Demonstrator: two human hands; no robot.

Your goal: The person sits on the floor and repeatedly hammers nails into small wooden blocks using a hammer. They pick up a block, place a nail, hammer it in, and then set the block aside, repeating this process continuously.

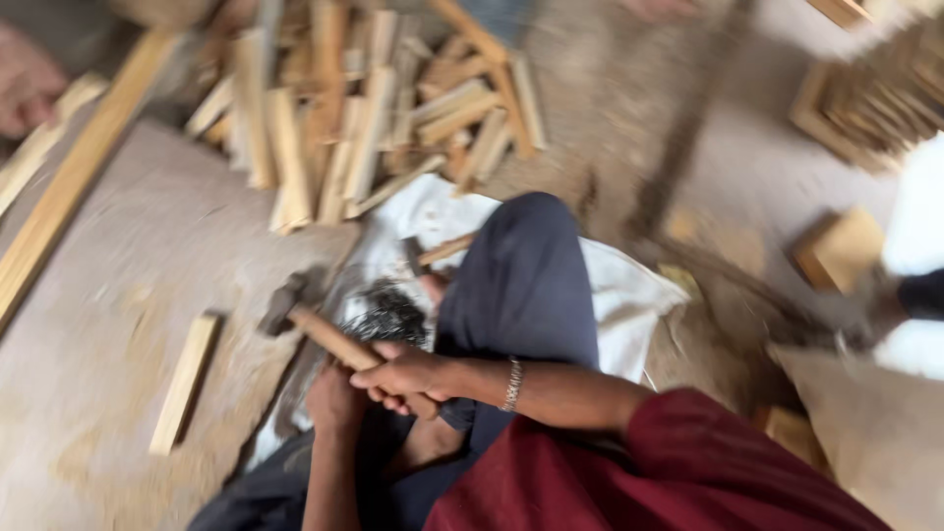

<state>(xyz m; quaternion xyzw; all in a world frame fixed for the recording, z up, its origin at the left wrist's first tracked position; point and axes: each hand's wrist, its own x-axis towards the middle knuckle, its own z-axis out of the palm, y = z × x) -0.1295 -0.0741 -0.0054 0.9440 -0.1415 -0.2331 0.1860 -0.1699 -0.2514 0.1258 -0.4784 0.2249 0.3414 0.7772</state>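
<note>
Right hand: your right hand (408, 377) is closed around the wooden handle of a hammer (324, 334), near the handle's lower end; a metal bracelet (511, 383) sits on that wrist.
Left hand: your left hand (334, 401) lies just below and behind the right one, partly hidden by it; you cannot tell from this blurred view whether it is closed or what it touches.
Hammer: its dark head (282, 305) points up and left, over the edge of a white sack (629, 285) spread on the floor.
Nails: a dark heap of what look like nails (385, 313) lies on the sack, just right of the handle.
Knee: your knee in dark trousers (521, 285) rises beside the hands.
Loose stick: a short wooden stick (185, 382) lies on the floor to the left.
Pile: a heap of cut wooden sticks (364, 118) lies farther off, at the top.
</note>
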